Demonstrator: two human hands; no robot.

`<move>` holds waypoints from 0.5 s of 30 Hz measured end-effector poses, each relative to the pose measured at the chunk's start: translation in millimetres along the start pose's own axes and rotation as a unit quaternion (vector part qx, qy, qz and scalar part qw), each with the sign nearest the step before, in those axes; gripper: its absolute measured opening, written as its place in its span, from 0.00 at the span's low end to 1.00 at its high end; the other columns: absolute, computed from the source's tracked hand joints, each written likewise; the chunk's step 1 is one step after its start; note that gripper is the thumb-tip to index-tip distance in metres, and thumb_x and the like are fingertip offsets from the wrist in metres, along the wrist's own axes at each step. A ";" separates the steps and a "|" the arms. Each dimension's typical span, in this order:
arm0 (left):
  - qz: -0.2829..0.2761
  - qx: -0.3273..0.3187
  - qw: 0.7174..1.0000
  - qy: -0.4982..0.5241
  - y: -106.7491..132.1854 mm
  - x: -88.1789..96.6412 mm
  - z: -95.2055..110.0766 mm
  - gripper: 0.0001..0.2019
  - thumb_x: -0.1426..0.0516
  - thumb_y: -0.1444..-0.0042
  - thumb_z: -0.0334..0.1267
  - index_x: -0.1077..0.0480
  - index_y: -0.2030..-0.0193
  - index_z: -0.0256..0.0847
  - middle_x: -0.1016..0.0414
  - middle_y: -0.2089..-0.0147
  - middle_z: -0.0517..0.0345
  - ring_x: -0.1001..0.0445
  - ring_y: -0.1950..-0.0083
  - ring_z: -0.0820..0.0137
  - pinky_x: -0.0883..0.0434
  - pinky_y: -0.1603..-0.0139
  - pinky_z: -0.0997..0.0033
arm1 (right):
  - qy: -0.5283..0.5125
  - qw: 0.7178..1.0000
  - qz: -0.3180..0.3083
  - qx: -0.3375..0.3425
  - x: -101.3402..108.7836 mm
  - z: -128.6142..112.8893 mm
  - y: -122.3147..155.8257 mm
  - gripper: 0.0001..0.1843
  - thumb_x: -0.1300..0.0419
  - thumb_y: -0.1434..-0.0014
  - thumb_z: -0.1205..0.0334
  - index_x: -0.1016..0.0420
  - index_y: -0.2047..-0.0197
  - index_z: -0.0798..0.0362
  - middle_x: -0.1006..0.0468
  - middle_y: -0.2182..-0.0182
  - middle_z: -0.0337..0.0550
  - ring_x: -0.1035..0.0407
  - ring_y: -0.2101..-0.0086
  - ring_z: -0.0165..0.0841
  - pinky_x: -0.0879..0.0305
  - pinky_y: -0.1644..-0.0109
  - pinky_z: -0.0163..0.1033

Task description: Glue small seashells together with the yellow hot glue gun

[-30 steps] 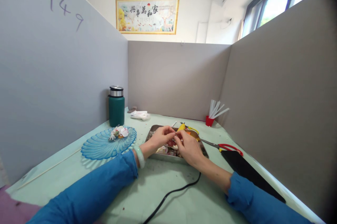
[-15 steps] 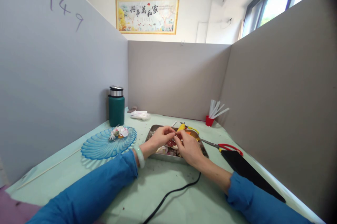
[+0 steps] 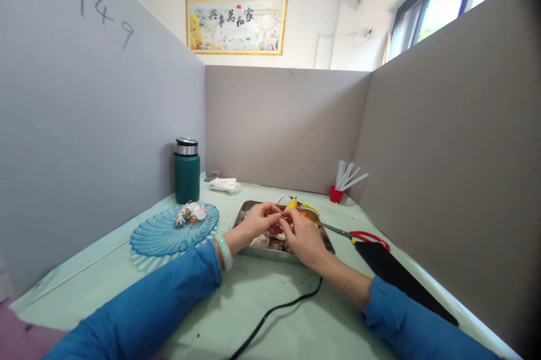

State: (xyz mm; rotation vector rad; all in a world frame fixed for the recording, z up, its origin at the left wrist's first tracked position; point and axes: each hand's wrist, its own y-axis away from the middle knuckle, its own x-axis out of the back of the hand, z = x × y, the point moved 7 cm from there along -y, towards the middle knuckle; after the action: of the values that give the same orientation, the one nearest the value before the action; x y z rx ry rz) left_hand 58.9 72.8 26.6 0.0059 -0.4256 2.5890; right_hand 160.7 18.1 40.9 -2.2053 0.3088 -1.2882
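Both my hands meet above a shallow metal tray that holds several small shells and coloured bits. My left hand has its fingertips pinched together on a small piece that I cannot make out. My right hand is closed in a pinch against the same spot, fingertip to fingertip with the left. A pale green bangle sits on my left wrist. Blue sleeves cover both forearms.
A blue shell-shaped glass plate with a few shells lies at left, a green flask behind it. Red-handled scissors, a black flat case, a red cup of white sticks stand at right. A black cable crosses the front. Grey partitions enclose the desk.
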 end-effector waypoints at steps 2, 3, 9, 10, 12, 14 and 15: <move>0.000 -0.003 1.000 0.000 0.0 0.1 0.6 0.15 0.40 0.55 0.45 0.35 0.68 0.33 0.31 0.75 0.59 0.30 0.78 0.77 0.31 0.74 0.76 | 0.001 1.000 0.002 0.001 -0.5 0.5 0.0 0.14 0.55 0.39 0.55 0.34 0.57 0.51 0.25 0.68 0.42 0.31 0.68 0.31 0.44 0.66 0.32; 0.000 -0.003 1.000 0.000 -0.1 0.2 0.5 0.15 0.40 0.55 0.45 0.35 0.68 0.33 0.31 0.75 0.59 0.30 0.78 0.77 0.31 0.74 0.76 | 0.001 1.000 0.002 0.001 -0.7 0.5 0.0 0.14 0.55 0.39 0.55 0.34 0.57 0.51 0.25 0.68 0.42 0.32 0.68 0.31 0.44 0.66 0.32; -0.008 -0.012 1.000 0.010 -1.0 0.2 -1.3 0.14 0.40 0.55 0.43 0.35 0.67 0.34 0.31 0.75 0.59 0.30 0.77 0.76 0.31 0.74 0.75 | -0.005 1.000 0.001 -0.002 -0.7 0.4 -0.5 0.14 0.55 0.39 0.55 0.34 0.58 0.51 0.25 0.68 0.42 0.32 0.68 0.31 0.44 0.66 0.32; -0.009 -0.014 1.000 0.011 -1.1 0.2 -1.3 0.14 0.40 0.55 0.43 0.35 0.67 0.34 0.31 0.75 0.60 0.30 0.77 0.76 0.31 0.74 0.75 | -0.006 1.000 0.000 -0.004 -0.5 0.6 -0.7 0.14 0.55 0.39 0.55 0.34 0.58 0.51 0.25 0.68 0.42 0.32 0.67 0.32 0.44 0.66 0.32; -0.010 -0.018 1.000 0.010 -1.0 0.2 -0.9 0.13 0.40 0.55 0.42 0.35 0.67 0.34 0.31 0.76 0.60 0.31 0.77 0.76 0.31 0.74 0.76 | -0.010 1.000 -0.002 -0.006 -0.3 0.8 -0.9 0.14 0.55 0.39 0.55 0.34 0.58 0.52 0.25 0.68 0.42 0.31 0.67 0.32 0.44 0.66 0.33; -0.008 -0.019 1.000 0.007 -0.7 0.3 0.0 0.13 0.40 0.55 0.41 0.35 0.68 0.34 0.32 0.77 0.61 0.31 0.78 0.76 0.32 0.74 0.75 | -0.011 1.000 -0.002 -0.004 0.1 0.5 -1.1 0.14 0.55 0.39 0.55 0.34 0.58 0.52 0.25 0.68 0.42 0.31 0.67 0.32 0.44 0.66 0.32; -0.006 -0.019 1.000 0.006 -0.5 0.4 0.5 0.12 0.40 0.55 0.41 0.35 0.68 0.34 0.32 0.77 0.61 0.31 0.78 0.76 0.32 0.74 0.75 | -0.012 1.000 -0.001 -0.003 0.4 0.3 -1.1 0.14 0.55 0.39 0.55 0.34 0.58 0.52 0.25 0.68 0.42 0.32 0.67 0.32 0.44 0.66 0.32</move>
State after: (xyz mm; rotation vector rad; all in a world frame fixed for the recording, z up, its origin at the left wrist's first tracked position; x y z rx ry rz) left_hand 58.8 73.2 27.3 -0.0189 -0.4695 2.5668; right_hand 161.1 18.9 41.7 -2.2239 0.3023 -1.2627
